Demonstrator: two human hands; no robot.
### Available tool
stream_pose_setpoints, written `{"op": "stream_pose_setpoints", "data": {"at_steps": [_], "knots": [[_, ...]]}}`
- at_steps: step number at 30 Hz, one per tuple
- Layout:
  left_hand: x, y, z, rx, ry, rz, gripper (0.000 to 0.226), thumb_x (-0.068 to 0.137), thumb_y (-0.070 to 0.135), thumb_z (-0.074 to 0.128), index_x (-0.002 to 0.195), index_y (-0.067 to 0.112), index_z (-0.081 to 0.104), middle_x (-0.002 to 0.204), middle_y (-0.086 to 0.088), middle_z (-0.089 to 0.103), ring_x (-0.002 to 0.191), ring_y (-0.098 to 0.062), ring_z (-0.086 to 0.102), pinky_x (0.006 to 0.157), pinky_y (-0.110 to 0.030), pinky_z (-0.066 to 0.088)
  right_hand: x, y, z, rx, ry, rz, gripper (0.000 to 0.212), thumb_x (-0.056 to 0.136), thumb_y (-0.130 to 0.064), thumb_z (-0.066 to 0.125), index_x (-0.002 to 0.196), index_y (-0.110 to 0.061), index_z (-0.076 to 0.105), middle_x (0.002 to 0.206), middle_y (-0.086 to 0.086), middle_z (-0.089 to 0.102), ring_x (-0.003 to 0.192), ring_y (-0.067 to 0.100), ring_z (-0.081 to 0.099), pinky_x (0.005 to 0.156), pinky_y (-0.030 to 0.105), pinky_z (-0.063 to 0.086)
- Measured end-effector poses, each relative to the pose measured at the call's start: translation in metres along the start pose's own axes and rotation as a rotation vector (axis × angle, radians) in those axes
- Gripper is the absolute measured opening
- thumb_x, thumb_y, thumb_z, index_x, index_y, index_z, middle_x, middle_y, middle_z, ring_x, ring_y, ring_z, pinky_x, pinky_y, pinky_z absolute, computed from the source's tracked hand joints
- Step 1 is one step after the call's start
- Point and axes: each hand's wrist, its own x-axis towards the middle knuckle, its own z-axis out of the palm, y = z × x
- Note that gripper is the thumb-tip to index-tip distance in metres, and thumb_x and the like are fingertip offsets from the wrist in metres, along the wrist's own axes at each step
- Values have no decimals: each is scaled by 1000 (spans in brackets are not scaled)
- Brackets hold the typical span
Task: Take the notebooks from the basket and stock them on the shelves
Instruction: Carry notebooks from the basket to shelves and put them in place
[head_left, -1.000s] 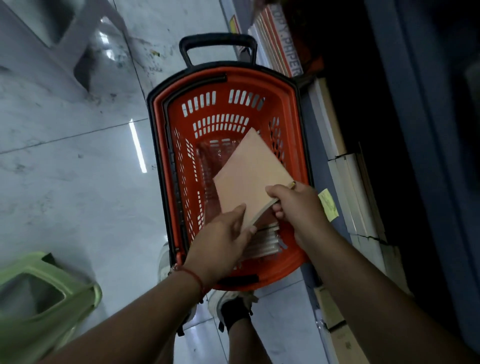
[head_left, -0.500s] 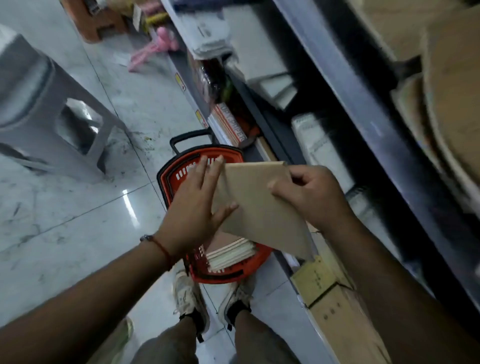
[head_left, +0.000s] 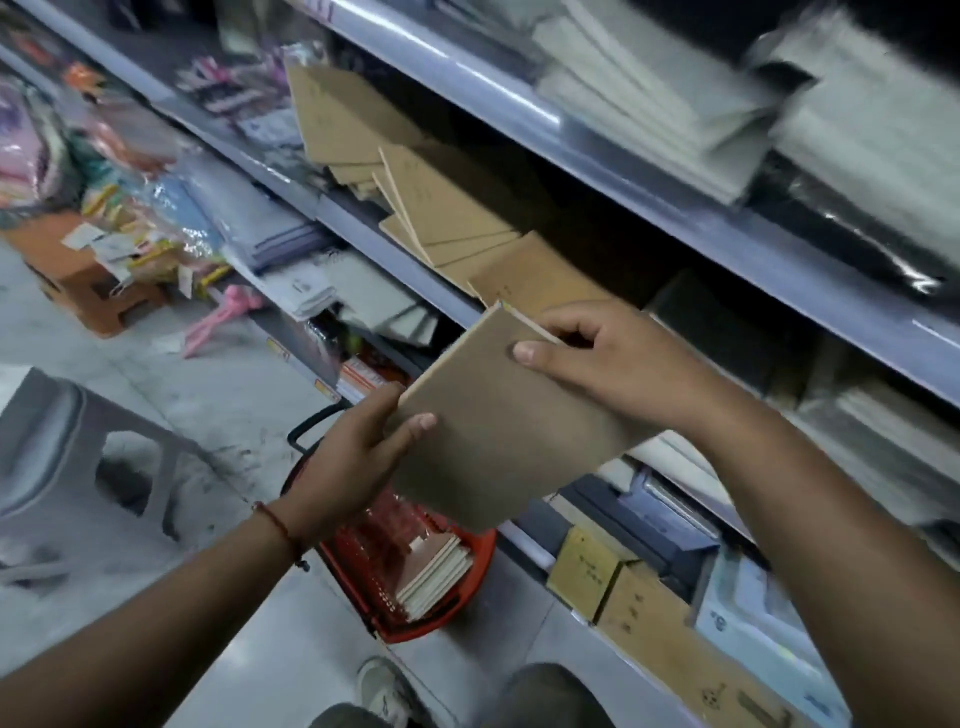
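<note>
The person holds a brown-covered notebook in front of the shelves, above the red basket on the floor. The left hand grips the notebook's near left edge, thumb on the cover and fingers curled beneath. The right hand pinches the far corner, thumb flat on the cover and fingers wrapped over the top edge. Holding it at two opposite points probably keeps the thin notebook flat and lets the person aim its leading edge.

The notebook tilts up toward the middle shelf, whose front edge lies just beyond the raised corner. On that shelf a row of matching brown notebooks leans back in overlapping order, and the nearest one sits close to the right hand. That row looks like the intended place, so the held notebook would likely go in at the front of it, leaning the same way.

A small stack of notebooks lies at the near end of the basket, so the task seems partly done, with more trips to come. The basket stands close to the foot of the shelves, presumably to keep each reach short. A grey stool stands to the left on the floor. The frame is somewhat blurred, so any print on the covers cannot be read.
</note>
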Motion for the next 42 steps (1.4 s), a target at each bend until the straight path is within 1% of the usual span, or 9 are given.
{"op": "stream_pose_setpoints", "data": {"at_steps": [3,7,13,18,23,29,34,37,42], "knots": [[-5,31,5,-95,3,30,37,92,57,59,109,25,65,105,5,69,96,-12,66,79,-41,56,-41,-5,-41,-68,9,48,15,93,-43,63,97,-34,74,92,-16,71,81,-2,66,69,23,51],[-18,78,16,-236,-15,43,28,96,46,54,114,27,64,108,13,72,95,-8,69,76,-33,56,-105,13,-79,50,126,75,10,92,-29,68,98,-23,73,94,-5,73,85,11,68,78,31,54],[-47,154,54,-372,-26,70,25,95,44,54,107,25,64,98,18,72,88,-1,67,68,-16,52,-186,41,-72,806,521,69,9,90,-10,63,83,-16,67,89,3,73,82,14,68,79,29,53],[-79,207,106,-475,-42,4,34,96,47,58,105,15,67,99,1,71,100,-22,61,85,-44,45,-265,58,-59,817,577,125,19,94,-9,60,110,-13,68,107,5,75,97,19,71,85,31,57],[-110,256,161,-478,-151,-23,31,103,38,47,100,16,70,82,12,75,77,-10,68,65,-30,44,-344,80,-55,832,633,186,28,96,-7,59,121,-19,62,113,-2,74,102,16,70,82,28,55],[-130,292,214,-482,-253,-58,33,98,47,52,105,21,70,94,2,76,88,-23,69,69,-37,49,-405,100,-65,746,833,249,26,101,-13,52,121,-26,60,113,-6,73,105,17,69,97,46,52],[-137,331,240,-590,-416,-33,16,97,28,59,112,25,64,97,1,77,89,-22,74,75,-41,58,-427,112,-83,807,1016,281,26,101,-7,49,116,-20,65,109,0,75,103,22,71,93,41,54],[-133,340,250,-580,-512,70,42,94,14,64,124,41,54,110,8,74,103,-19,71,89,-42,55,-435,116,-101,813,1071,298,24,101,-9,51,116,-19,66,107,1,76,101,23,71,87,37,54],[-118,346,248,-424,-691,199,90,85,18,76,140,69,25,118,24,64,99,-4,70,81,-33,61,-438,121,-138,854,1142,363,17,99,-12,56,111,-12,68,93,3,77,77,17,74,60,25,56]]}}
